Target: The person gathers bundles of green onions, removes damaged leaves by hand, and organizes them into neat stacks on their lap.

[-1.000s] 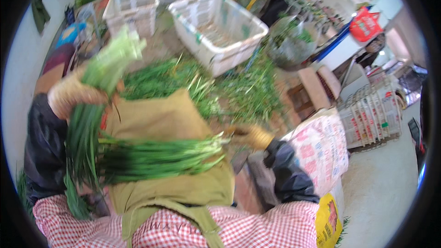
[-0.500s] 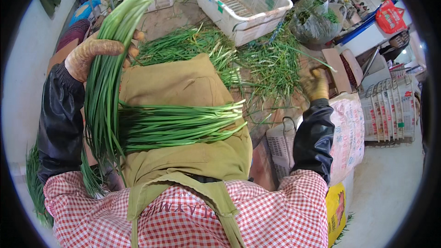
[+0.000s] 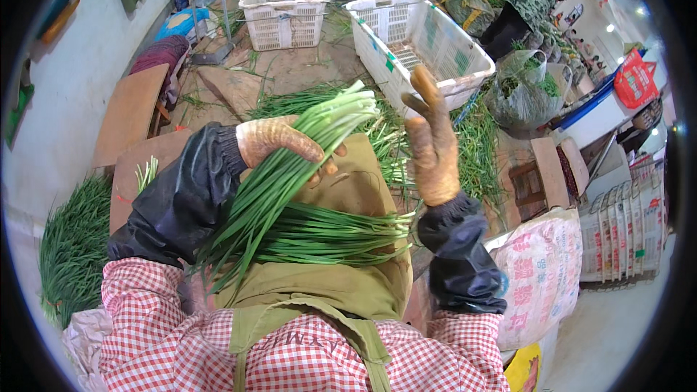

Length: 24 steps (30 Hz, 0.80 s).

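My left hand (image 3: 272, 138), in a stained glove, is wrapped round a thick bunch of garlic chives (image 3: 265, 192) just below their pale ends. The bunch slants up to the right, its green leaves trailing over my lap. Beneath it a second sheaf of chives (image 3: 334, 238) lies crosswise on my olive apron (image 3: 356, 174), pale ends to the right. To the right of the bunch, my gloved right hand (image 3: 433, 149) is raised with fingers stretched out and nothing in it. It is apart from the held bunch.
Loose chives (image 3: 475, 149) litter the floor beyond my knees. White plastic crates (image 3: 287, 22) stand ahead, the larger crate (image 3: 465, 83) nearest. A big pile of chives (image 3: 76, 243) lies at my left, beside wooden boards (image 3: 131, 112). At right are a printed sack (image 3: 541, 276) and a low stool (image 3: 548, 174).
My left hand has carried its bunch rightward over my lap, and the bunch now tilts. My right hand has moved inward from the right and lifted, fingers extended. The view has shifted.
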### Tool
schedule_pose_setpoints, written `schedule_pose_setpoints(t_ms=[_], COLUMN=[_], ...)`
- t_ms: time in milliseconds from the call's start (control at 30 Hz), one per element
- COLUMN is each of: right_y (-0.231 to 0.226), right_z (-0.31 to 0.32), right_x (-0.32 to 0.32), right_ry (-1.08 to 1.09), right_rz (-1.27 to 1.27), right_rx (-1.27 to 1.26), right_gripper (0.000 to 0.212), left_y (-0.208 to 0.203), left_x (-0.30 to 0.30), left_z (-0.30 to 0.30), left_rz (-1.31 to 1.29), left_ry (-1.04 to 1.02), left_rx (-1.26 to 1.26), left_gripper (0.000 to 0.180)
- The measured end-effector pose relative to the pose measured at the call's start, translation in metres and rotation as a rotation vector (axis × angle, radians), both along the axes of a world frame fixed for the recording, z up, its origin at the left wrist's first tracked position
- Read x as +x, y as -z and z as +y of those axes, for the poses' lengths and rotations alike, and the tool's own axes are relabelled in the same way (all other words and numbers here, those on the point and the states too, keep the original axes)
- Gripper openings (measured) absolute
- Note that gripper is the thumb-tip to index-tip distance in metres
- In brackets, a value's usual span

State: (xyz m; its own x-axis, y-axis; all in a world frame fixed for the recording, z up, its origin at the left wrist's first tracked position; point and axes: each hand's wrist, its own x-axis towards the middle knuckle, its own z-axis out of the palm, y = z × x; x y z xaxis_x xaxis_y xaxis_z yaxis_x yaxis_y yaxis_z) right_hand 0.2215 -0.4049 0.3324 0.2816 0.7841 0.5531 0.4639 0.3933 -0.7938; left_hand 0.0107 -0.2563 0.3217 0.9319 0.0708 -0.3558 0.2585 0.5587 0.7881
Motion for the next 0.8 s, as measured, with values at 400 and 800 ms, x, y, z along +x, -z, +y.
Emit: schedule_pose_setpoints(t_ms=[400,800], right_y=[-0.021,-0.053], right_z=[0.066,0.092], right_x=[-0.055,-0.028], right_ry=[0.127,0.170], right_rz=[-0.014,-0.038], right_rx=[0.006,-0.012], right_gripper=[0.015,0.021], left_y=[0.001,0.025], left_x=[-0.010,-0.046], left_z=[-0.019,0.033], left_rz=[-0.251,-0.430], left_ry=[0.007,-0.258], left_rx=[-0.140,0.018], left_gripper=[0.057,0.109])
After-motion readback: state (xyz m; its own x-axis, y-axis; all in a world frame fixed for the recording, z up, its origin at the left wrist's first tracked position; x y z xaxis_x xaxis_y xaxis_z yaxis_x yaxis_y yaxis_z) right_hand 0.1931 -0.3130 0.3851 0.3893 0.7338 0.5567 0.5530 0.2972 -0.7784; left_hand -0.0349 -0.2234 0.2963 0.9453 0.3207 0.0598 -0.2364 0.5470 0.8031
